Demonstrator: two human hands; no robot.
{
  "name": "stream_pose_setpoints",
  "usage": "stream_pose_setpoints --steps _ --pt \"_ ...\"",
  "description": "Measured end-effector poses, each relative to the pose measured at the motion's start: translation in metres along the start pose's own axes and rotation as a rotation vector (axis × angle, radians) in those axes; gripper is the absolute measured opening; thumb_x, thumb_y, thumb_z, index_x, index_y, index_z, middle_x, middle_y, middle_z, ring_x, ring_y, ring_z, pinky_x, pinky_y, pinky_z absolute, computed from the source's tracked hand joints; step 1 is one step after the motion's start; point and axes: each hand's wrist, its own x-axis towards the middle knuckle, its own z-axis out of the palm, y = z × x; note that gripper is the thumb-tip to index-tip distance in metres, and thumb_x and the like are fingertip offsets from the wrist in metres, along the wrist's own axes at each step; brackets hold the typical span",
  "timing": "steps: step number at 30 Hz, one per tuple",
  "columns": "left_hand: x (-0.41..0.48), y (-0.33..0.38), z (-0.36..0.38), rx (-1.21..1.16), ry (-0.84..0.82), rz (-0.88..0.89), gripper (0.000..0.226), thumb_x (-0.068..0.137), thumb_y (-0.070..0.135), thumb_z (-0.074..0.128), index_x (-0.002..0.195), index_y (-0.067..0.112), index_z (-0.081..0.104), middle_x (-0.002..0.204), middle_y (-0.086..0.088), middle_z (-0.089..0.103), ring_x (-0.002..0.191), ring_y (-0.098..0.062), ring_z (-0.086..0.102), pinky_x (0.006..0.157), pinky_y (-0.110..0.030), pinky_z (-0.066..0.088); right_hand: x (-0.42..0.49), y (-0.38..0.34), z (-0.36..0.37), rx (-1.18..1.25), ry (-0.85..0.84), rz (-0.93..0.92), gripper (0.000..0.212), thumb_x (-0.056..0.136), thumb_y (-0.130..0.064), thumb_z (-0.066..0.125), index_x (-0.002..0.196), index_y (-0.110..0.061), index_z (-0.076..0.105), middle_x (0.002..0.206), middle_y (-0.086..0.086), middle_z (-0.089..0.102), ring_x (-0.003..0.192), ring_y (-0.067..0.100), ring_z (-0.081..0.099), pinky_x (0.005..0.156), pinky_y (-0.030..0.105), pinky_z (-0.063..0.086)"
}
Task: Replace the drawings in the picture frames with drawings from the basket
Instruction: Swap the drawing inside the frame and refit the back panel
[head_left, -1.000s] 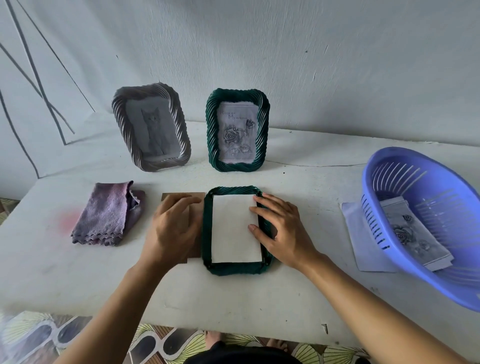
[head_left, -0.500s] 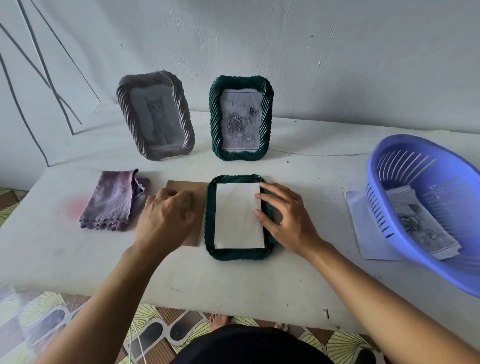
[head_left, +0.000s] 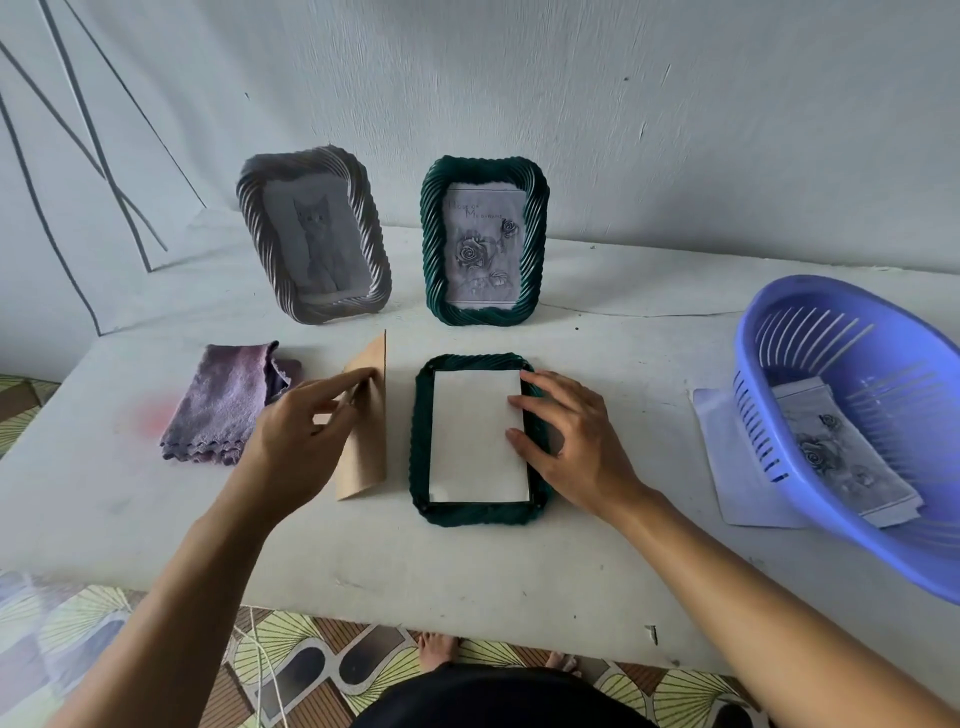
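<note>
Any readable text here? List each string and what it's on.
"Rose of": handwritten top line on the framed rose drawing in the upright dark green woven frame.
Line below starts "M"; rest too blurred to read.
Cat drawing in the grey woven frame, loose rose drawing in the purple plastic basket: no text seen.

Soft, even daylight; sharp focus, wide-angle edge bending.

Left hand (head_left: 306, 431) pinches the backing board (head_left: 363, 462), thumb and fingers (head_left: 340, 383) curled. Right hand (head_left: 571, 447) lies flat, palm down, fingers spread. Both forearms extend forward.
</note>
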Motion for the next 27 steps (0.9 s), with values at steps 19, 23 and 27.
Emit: stream_pose_setpoints --steps 19,23,27 --pt "-0.003 0.061 0.054 0.348 -0.284 0.211 0.041 0.096 0.018 0.048 0.133 0.029 0.063 0.126 -0.009 0.056 0.116 -0.028 0.054 0.102 -0.033 0.037 0.001 -0.001 -0.002 0.007 0.0 0.015 0.033 0.098 -0.039 0.057 0.124 -0.023 0.068 0.141 -0.011 0.051 0.138 0.006 0.036 0.114 0.035 0.029" --pt "0.001 0.067 0.061 0.413 -0.349 0.202 0.027 0.093 0.019 0.047 0.111 0.018 0.067 0.11 -0.009 0.055 0.112 -0.025 0.051 0.096 -0.032 0.04 0.001 0.0 -0.001 0.004 0.003 0.006 0.031 0.099 -0.036 0.056 0.124 -0.022 0.068 0.14 -0.008 0.053 0.14 0.007 0.035 0.116 0.036 0.028" --pt "0.007 0.068 0.07 0.452 -0.378 0.173 0.015 0.093 0.024 0.045 0.08 0.021 0.052 0.101 -0.006 0.051 0.103 -0.024 0.053 0.077 -0.032 0.04 0.001 0.001 -0.001 0.007 0.02 0.0 0.032 0.097 -0.035 0.059 0.124 -0.022 0.068 0.139 -0.007 0.055 0.139 0.007 0.037 0.115 0.034 0.028"
